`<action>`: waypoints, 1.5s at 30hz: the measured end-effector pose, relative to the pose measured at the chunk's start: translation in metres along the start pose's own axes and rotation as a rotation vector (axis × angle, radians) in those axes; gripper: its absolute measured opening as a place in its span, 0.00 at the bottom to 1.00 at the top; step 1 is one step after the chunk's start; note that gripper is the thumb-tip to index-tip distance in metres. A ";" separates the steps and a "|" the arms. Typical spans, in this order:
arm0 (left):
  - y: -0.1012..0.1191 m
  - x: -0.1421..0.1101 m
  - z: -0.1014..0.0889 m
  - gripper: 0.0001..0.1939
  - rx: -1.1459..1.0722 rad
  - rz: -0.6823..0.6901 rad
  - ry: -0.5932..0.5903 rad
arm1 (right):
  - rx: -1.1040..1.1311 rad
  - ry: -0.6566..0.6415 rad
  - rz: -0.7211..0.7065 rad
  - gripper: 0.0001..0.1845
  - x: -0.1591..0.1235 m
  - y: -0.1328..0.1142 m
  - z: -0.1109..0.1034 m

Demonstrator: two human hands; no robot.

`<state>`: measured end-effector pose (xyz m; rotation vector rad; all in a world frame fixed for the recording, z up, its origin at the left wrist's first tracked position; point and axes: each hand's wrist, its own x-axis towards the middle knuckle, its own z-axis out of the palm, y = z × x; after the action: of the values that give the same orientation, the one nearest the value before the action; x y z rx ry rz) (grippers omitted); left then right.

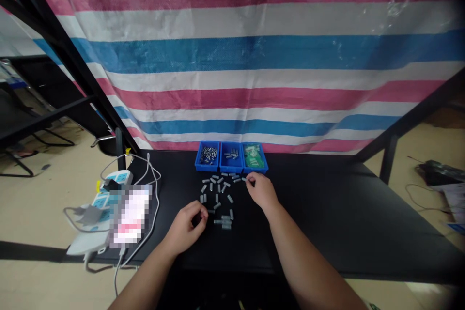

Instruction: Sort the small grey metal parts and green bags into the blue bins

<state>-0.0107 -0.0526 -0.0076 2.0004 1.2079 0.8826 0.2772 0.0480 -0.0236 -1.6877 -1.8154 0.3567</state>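
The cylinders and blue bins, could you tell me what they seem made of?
The cylinders look like metal, perhaps steel, from their dull grey sheen, though they are too small to be sure. The blue bins look like moulded plastic, with glossy, evenly coloured walls.

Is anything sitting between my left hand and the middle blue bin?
Yes. Loose small metal cylinders lie scattered on the black table between your left hand and the middle blue bin, forming the only visible obstruction, right up to the bin's front wall.
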 end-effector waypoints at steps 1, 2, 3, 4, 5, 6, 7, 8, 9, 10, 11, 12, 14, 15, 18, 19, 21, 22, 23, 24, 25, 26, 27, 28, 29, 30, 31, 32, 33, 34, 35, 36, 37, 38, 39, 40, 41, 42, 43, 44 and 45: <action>0.000 0.000 0.000 0.04 0.000 0.000 0.000 | 0.065 -0.014 -0.010 0.05 0.000 0.001 -0.001; 0.000 0.000 0.000 0.04 0.000 0.000 0.002 | 0.157 -0.045 -0.019 0.05 -0.001 0.001 -0.002; -0.001 0.000 0.000 0.04 0.000 0.001 0.004 | 0.273 -0.096 -0.023 0.06 -0.002 0.000 -0.002; -0.001 0.000 0.000 0.04 0.000 0.001 0.007 | 0.399 -0.161 -0.022 0.07 -0.003 -0.001 -0.003; -0.001 -0.001 0.000 0.04 0.001 0.002 0.010 | 0.518 -0.230 -0.019 0.08 -0.004 -0.003 -0.004; -0.002 -0.001 0.001 0.04 0.001 0.001 0.013 | 0.610 -0.295 -0.017 0.08 -0.006 -0.006 -0.005; -0.002 -0.001 0.001 0.04 0.001 0.000 0.014 | 0.667 -0.355 -0.022 0.07 -0.007 -0.008 -0.005; -0.002 -0.001 0.001 0.04 0.000 -0.002 0.016 | 0.689 -0.414 -0.035 0.06 -0.009 -0.010 -0.006; -0.002 -0.001 0.001 0.04 0.000 -0.003 0.016 | 0.686 -0.475 -0.051 0.05 -0.010 -0.011 -0.006; -0.002 -0.001 0.000 0.04 -0.001 -0.004 0.015 | 0.668 -0.535 -0.064 0.03 -0.011 -0.012 -0.006; -0.002 -0.001 0.000 0.04 -0.002 -0.004 0.014 | 0.648 -0.589 -0.070 0.02 -0.012 -0.013 -0.006; -0.001 -0.001 0.000 0.04 -0.002 -0.004 0.012 | 0.637 -0.628 -0.066 0.02 -0.012 -0.014 -0.005; -0.002 -0.001 0.000 0.04 -0.004 -0.005 0.007 | 0.677 -0.630 -0.044 0.03 -0.011 -0.016 -0.004; -0.002 -0.001 0.000 0.04 -0.005 -0.004 0.004 | 0.736 -0.578 -0.023 0.05 -0.010 -0.017 -0.003; -0.003 -0.001 0.001 0.04 -0.006 0.002 0.000 | 0.959 -0.330 0.068 0.15 -0.006 -0.020 0.003; -0.003 -0.001 0.001 0.04 -0.006 0.003 -0.001 | 0.993 -0.259 0.107 0.18 -0.005 -0.019 0.005; -0.003 -0.001 0.001 0.04 -0.005 -0.001 -0.004 | 0.926 -0.192 0.160 0.19 -0.004 -0.016 0.010; -0.003 -0.001 0.001 0.04 -0.005 -0.005 -0.005 | 0.832 -0.176 0.156 0.17 -0.004 -0.013 0.012; -0.003 -0.001 0.001 0.04 -0.005 -0.007 -0.005 | 0.716 -0.152 0.129 0.14 -0.004 -0.011 0.014; -0.003 -0.001 0.001 0.04 -0.005 -0.007 -0.005 | 0.594 -0.116 0.083 0.11 -0.004 -0.008 0.015; -0.002 -0.001 0.001 0.04 -0.006 -0.006 -0.005 | 0.479 -0.076 0.026 0.08 -0.004 -0.007 0.016; -0.002 -0.001 0.001 0.04 -0.008 -0.003 -0.003 | 0.380 -0.038 -0.031 0.07 -0.004 -0.006 0.017; -0.001 0.000 0.001 0.04 -0.010 0.000 -0.001 | 0.301 -0.011 -0.077 0.08 -0.004 -0.007 0.017; -0.001 0.000 0.000 0.04 -0.011 0.003 0.001 | 0.243 0.001 -0.110 0.10 -0.004 -0.008 0.017; 0.000 0.000 0.000 0.04 -0.013 0.006 0.004 | 0.199 0.000 -0.129 0.11 -0.004 -0.011 0.017; 0.000 0.000 0.000 0.04 -0.016 0.007 0.007 | 0.166 -0.011 -0.140 0.11 -0.004 -0.013 0.017; 0.000 0.000 0.000 0.04 -0.018 0.007 0.009 | 0.142 -0.021 -0.145 0.11 -0.004 -0.015 0.017; 0.000 0.000 0.000 0.04 -0.019 0.006 0.009 | 0.125 -0.028 -0.146 0.09 -0.005 -0.018 0.017; 0.000 0.000 0.000 0.04 -0.018 0.005 0.007 | 0.115 -0.037 -0.151 0.08 -0.005 -0.020 0.016; 0.000 0.000 0.000 0.04 -0.017 0.003 0.005 | 0.115 -0.048 -0.158 0.07 -0.005 -0.021 0.015; 0.000 0.000 0.000 0.04 -0.014 0.000 0.001 | 0.125 -0.063 -0.167 0.06 -0.006 -0.022 0.014; 0.000 0.000 0.000 0.04 -0.012 -0.003 -0.002 | 0.145 -0.083 -0.175 0.05 -0.007 -0.022 0.012; 0.000 0.000 0.000 0.04 -0.011 -0.004 -0.003 | 0.171 -0.103 -0.180 0.05 -0.008 -0.022 0.010; 0.000 -0.001 0.000 0.04 -0.011 -0.004 -0.002 | 0.195 -0.118 -0.182 0.06 -0.009 -0.022 0.008; 0.000 -0.001 0.000 0.04 -0.011 -0.003 -0.001 | 0.213 -0.125 -0.183 0.06 -0.010 -0.022 0.005; 0.000 -0.001 0.000 0.04 -0.011 -0.001 0.001 | 0.221 -0.127 -0.186 0.07 -0.011 -0.022 0.003; 0.000 -0.001 0.000 0.04 -0.010 0.003 0.002 | 0.220 -0.127 -0.195 0.06 -0.012 -0.022 0.000; -0.001 -0.001 0.000 0.04 -0.007 0.005 0.002 | 0.213 -0.128 -0.211 0.05 -0.013 -0.023 -0.002; -0.001 -0.001 0.000 0.04 -0.003 0.005 0.002 | 0.201 -0.134 -0.230 0.04 -0.014 -0.023 -0.003; -0.001 -0.001 0.000 0.04 0.000 0.005 0.001 | 0.188 -0.151 -0.248 0.02 -0.015 -0.024 -0.005; -0.001 -0.001 0.000 0.04 0.003 0.005 0.001 | 0.173 -0.176 -0.262 0.03 -0.016 -0.025 -0.006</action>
<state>-0.0113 -0.0530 -0.0088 2.0058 1.2060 0.8846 0.2607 0.0277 -0.0090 -1.3161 -2.0405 0.5457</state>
